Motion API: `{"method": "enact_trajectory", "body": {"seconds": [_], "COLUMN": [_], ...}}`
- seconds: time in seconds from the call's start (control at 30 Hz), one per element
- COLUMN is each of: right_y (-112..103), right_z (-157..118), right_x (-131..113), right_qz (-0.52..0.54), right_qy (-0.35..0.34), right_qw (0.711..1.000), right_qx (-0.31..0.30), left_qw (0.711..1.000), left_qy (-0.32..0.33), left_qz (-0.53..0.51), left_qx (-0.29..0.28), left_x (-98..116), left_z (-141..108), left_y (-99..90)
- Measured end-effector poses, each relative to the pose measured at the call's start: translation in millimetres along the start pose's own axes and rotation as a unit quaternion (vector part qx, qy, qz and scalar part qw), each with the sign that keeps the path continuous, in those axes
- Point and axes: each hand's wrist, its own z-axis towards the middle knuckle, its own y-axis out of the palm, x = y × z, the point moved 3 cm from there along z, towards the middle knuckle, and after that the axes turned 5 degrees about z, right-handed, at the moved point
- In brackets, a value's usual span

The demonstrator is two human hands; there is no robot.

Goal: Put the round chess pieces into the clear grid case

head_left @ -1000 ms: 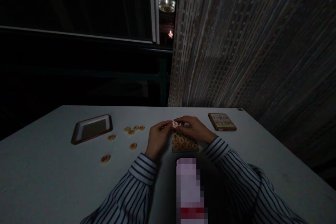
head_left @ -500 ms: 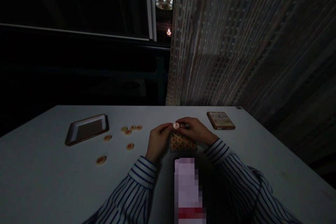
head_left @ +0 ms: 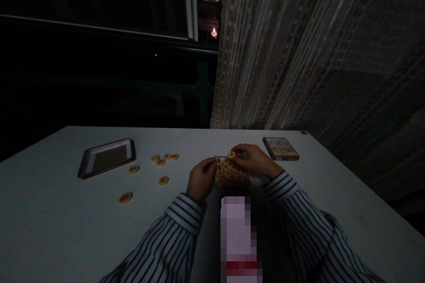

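Note:
My right hand [head_left: 255,159] pinches a round xiangqi piece [head_left: 231,154] with a red character, holding it over the far edge of a small clear tray [head_left: 232,186]. Rows of pale round pieces with red and black characters lie in that tray. My left hand [head_left: 201,180] is closed, thumb and forefinger at the tray's left rim; its other fingers are curled under and partly hidden. To the left, several loose xiangqi pieces [head_left: 164,180] lie scattered on the white table, some of them touching each other.
A shallow brown-rimmed box half [head_left: 84,166] lies at the left of the table [head_left: 59,230]. On the right is a flat brown box [head_left: 281,148] with a printed top. A pixelated phone-like object [head_left: 237,230] is right before me. A string curtain [head_left: 265,53] hangs behind the table.
My right hand has moved right with a piece, away from my left hand, which has come to the tray's left rim. The view has tilted slightly down.

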Motion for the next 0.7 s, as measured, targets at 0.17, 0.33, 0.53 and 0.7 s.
{"method": "enact_trajectory", "body": {"seconds": [0.17,0.33,0.53,0.7], "right_y": [-2,-5,-9,-11], "right_z": [0,-3,-7,-9], "right_x": [9,15,24,29], "right_qz": [-0.010,-0.006,-0.008,-0.009], "right_qy": [0.007,0.023,0.039,0.047], "right_qw": [1.000,0.999,0.998,0.998], "right_qx": [-0.015,-0.030,-0.044,-0.052], "left_qw": [1.000,1.000,0.999,0.999], "left_qy": [0.006,-0.002,0.000,-0.001], "left_qz": [-0.002,0.011,0.031,0.034], "left_qx": [-0.017,-0.017,-0.020,-0.028], "left_x": [-5,-10,-11,-8], "left_z": [-1,-1,-2,-5], "left_y": [3.2,2.2,2.2,4.2]}}
